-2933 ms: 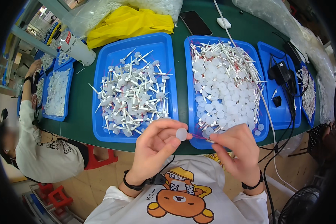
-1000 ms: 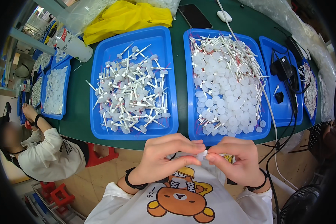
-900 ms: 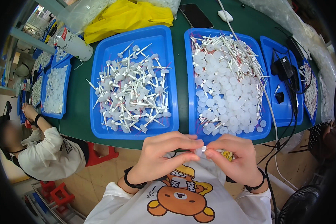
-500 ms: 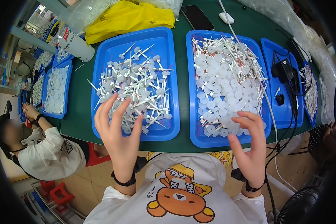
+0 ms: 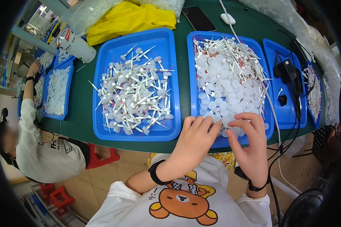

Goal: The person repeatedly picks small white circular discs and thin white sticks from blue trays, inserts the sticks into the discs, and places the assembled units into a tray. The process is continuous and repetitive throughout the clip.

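My left hand (image 5: 191, 145) is over the near edge of the blue tray (image 5: 193, 90) on the right, its fingers bent and bunched among the discs. Its thumb and whatever may be between the fingers are hidden. Beside it, my right hand (image 5: 251, 149) has its thumb and forefinger apart, close to the left fingertips, with nothing visibly gripped. Round translucent white discs (image 5: 231, 89) fill the front and middle of this tray; thin white sticks (image 5: 250, 60) lie behind them. In the left blue tray (image 5: 102, 53) are jumbled sticks with discs fitted on them (image 5: 134, 94).
A yellow bag (image 5: 129, 20), a phone (image 5: 199, 18) and a white cup (image 5: 77, 47) stand or lie at the back. A cable (image 5: 267, 94) crosses the right tray. Another tray (image 5: 267, 53) holds a black adapter (image 5: 286, 72). A co-worker (image 5: 45, 147) sits at the left.
My left hand has moved right, from over the left tray to the near edge of the right one. My right hand has shifted slightly. The co-worker's arm now reaches forward.
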`<state>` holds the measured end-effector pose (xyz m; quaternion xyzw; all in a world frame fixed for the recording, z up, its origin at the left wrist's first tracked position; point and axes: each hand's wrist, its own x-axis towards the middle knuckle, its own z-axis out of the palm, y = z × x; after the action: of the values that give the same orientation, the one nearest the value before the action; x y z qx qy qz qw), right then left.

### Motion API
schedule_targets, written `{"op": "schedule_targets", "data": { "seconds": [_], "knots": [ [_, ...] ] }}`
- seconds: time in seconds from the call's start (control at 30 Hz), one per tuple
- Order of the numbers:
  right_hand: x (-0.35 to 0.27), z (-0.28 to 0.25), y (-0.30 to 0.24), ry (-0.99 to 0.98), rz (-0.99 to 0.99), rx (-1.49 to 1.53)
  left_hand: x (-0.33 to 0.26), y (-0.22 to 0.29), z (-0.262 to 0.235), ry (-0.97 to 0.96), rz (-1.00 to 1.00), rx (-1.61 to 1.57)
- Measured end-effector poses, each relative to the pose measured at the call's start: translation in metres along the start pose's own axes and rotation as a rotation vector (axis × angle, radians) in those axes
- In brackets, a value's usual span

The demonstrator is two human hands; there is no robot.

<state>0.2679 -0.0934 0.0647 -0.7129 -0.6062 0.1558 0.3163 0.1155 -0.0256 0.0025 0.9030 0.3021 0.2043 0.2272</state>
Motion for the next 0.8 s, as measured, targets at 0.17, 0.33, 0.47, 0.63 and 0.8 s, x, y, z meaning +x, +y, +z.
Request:
{"op": "schedule_targets", "data": {
  "seconds": [0.17,0.33,0.47,0.63,0.8],
  "knots": [
    [0.001,0.006,0.010,-0.078,0.015,-0.030,0.004,0.000,-0.012,-0.125,-0.028,-0.060],
    [0.010,0.012,0.019,-0.223,-0.197,-0.277,-0.003,0.001,-0.018,-0.137,-0.080,-0.139],
    [0.013,0.017,0.019,-0.209,-0.331,-0.445,-0.011,-0.004,-0.029,0.050,-0.101,-0.199],
    [0.020,0.020,0.021,-0.254,-0.499,-0.559,-0.019,-0.006,-0.052,0.162,-0.207,-0.433],
    [0.029,0.014,0.020,-0.332,-0.588,-0.607,-0.023,-0.011,-0.060,0.183,-0.230,-0.664]
  ]
}}
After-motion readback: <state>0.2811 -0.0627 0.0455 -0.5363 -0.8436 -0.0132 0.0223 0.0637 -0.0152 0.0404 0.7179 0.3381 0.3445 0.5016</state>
